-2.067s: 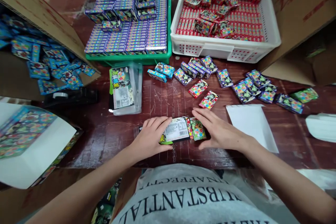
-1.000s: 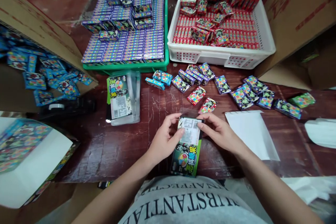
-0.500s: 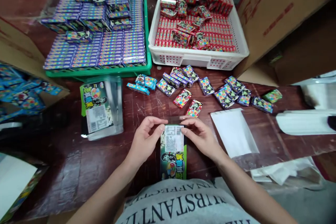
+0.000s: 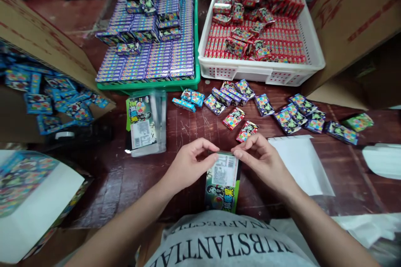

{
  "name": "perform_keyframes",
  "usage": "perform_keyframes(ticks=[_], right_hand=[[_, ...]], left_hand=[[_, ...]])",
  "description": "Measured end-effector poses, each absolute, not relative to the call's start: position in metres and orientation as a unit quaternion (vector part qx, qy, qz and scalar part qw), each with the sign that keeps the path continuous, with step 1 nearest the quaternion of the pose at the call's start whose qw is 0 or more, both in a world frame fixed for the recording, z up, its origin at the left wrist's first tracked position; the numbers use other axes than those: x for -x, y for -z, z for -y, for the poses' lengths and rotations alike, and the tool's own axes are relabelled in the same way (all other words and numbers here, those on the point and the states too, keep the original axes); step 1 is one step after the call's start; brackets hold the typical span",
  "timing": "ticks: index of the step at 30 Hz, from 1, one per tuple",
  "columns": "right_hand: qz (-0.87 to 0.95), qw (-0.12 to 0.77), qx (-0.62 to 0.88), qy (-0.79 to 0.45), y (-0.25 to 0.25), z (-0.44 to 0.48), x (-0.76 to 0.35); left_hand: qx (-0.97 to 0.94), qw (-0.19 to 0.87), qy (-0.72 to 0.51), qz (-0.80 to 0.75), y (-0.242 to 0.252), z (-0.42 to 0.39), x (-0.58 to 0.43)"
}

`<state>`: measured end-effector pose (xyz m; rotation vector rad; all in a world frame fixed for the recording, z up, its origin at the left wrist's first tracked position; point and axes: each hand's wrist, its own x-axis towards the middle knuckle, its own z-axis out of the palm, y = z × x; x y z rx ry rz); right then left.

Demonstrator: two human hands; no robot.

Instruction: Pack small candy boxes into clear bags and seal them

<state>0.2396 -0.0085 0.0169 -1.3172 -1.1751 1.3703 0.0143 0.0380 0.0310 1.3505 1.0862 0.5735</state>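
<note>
A green and black printed packet (image 4: 222, 183) with a white label lies upside down in front of my shirt. My left hand (image 4: 194, 162) pinches its far left corner between thumb and fingers. At the far right corner, my right hand (image 4: 261, 160) pinches the same packet. Just beyond my hands lie two red candy boxes (image 4: 234, 118). A stack of similar clear-sleeved packets (image 4: 142, 127) rests to the left. Purple boxes (image 4: 264, 105) and light blue boxes (image 4: 192, 97) are scattered beyond.
A green tray (image 4: 150, 86) piled with purple boxes stands at the back left, beside a white basket (image 4: 263, 69) of red boxes. Cardboard cartons flank both sides; the left carton (image 4: 59, 46) has blue boxes. White paper (image 4: 299, 164) lies at the right.
The view has turned left, so the whole scene sits further right and more of the left carton shows. Both hands still pinch the packet's far edge.
</note>
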Motion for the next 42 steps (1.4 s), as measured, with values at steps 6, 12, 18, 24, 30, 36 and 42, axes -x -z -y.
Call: perform_keyframes(ticks=[6,12,18,24,30,36,42], right_hand=[[0.540,0.379,0.546,-0.517,-0.027,0.002,-0.244],[0.567,0.356,0.492,-0.557,-0.030,0.001,-0.258],[0.656,0.334,0.472,-0.484,-0.028,0.015,-0.287],[0.660,0.286,0.680,-0.138,-0.008,0.007,-0.400],[0.675,0.155,0.702,-0.169,0.019,0.028,-0.430],[0.689,0.194,0.680,-0.160,0.017,0.018,-0.443],[0.761,0.132,0.604,-0.196,0.012,-0.012,-0.453]], left_hand=[[-0.589,0.606,-0.233,-0.481,-0.045,-0.046,-0.016],[-0.613,0.628,-0.214,-0.429,-0.044,-0.046,-0.012],[-0.653,0.606,-0.220,-0.396,-0.030,-0.045,-0.021],[-0.769,0.560,-0.162,-0.262,-0.025,-0.061,-0.101],[-0.856,0.470,-0.082,-0.198,-0.006,-0.051,-0.178],[-0.880,0.420,-0.014,-0.221,0.000,-0.048,-0.188],[-0.884,0.406,0.020,-0.232,-0.006,-0.050,-0.190]])
